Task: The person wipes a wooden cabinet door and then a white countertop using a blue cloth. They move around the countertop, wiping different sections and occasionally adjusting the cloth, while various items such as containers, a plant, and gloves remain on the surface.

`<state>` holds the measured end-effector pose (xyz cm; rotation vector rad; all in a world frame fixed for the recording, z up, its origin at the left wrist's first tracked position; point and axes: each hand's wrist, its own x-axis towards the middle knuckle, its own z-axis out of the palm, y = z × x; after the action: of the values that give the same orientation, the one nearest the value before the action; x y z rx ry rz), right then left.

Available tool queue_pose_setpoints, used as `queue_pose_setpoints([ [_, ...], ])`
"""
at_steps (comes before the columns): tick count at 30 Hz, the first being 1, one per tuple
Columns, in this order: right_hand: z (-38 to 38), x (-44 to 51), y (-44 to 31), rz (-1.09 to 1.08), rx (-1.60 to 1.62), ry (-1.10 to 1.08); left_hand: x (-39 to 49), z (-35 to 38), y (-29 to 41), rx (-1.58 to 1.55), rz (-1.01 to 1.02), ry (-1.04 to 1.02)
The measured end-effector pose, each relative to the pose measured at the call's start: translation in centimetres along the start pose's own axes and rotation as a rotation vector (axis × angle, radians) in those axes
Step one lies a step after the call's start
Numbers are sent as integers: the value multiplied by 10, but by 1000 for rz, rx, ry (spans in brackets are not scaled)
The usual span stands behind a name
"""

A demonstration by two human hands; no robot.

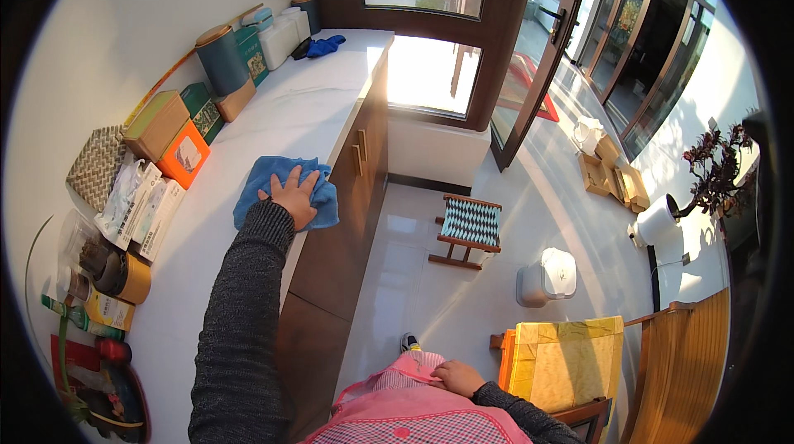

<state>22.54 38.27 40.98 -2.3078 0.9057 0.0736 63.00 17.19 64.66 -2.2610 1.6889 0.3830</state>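
My left hand [294,197] lies flat, fingers spread, on a blue cloth [254,186] on the white marbled countertop [248,140]. Part of the cloth hangs over the counter's front edge. Low in the picture, my right hand [458,378] rests against the pink apron [397,397] at my front, its fingers bent over the fabric; whether they grip it is not clear. Near the counter's far end lies a dark blue cloth or glove [325,46] with a black part.
Boxes, a dark canister [222,62] and a woven pouch [96,165] line the wall. A folding stool [471,224], a lidded bin [547,278] and a cloth-covered seat [567,357] stand on the floor. Beyond are an open glass door [539,53], cardboard [611,177] and a potted plant [657,221].
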Motion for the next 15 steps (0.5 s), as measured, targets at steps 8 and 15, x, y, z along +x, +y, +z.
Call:
queue_pose_setpoints([
  [8, -27, 84, 41, -209, -45, -78, 25, -15, 9, -52, -77, -36],
  [15, -93, 121, 95, -214, -5, -31, 74, -42, 30, -83, -172, -64],
])
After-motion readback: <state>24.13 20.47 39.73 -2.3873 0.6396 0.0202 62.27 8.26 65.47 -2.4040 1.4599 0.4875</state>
